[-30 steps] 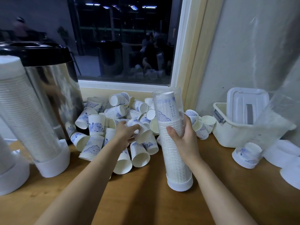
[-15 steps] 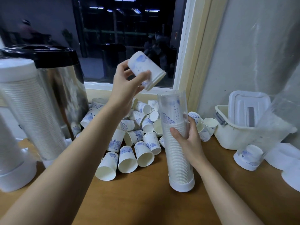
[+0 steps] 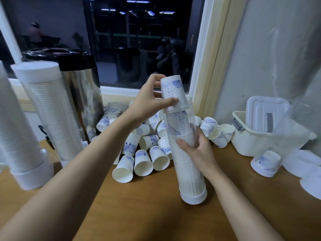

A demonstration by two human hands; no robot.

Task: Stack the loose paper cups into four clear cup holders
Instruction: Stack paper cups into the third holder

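My left hand (image 3: 149, 100) grips an upside-down white paper cup with blue print (image 3: 172, 92), its rim just inside the open top of a clear cup holder (image 3: 188, 162). My right hand (image 3: 196, 148) holds that holder upright around its middle; it stands on a white base on the wooden table and is nearly full of stacked cups. A pile of loose paper cups (image 3: 144, 145) lies behind and left of it. Two filled holders (image 3: 52, 110) stand at the left. A fourth holder (image 3: 278, 136) leans at the right with one cup at its bottom.
A steel urn with a black lid (image 3: 76, 80) stands at the back left against the window. A white plastic tub with a lid (image 3: 257, 134) sits at the right by the wall. White caps (image 3: 307, 174) lie at the far right edge.
My left hand took a cup from the pile, lifted it, turned it upside down and brought it down onto the top of the holder. My right hand kept its hold.
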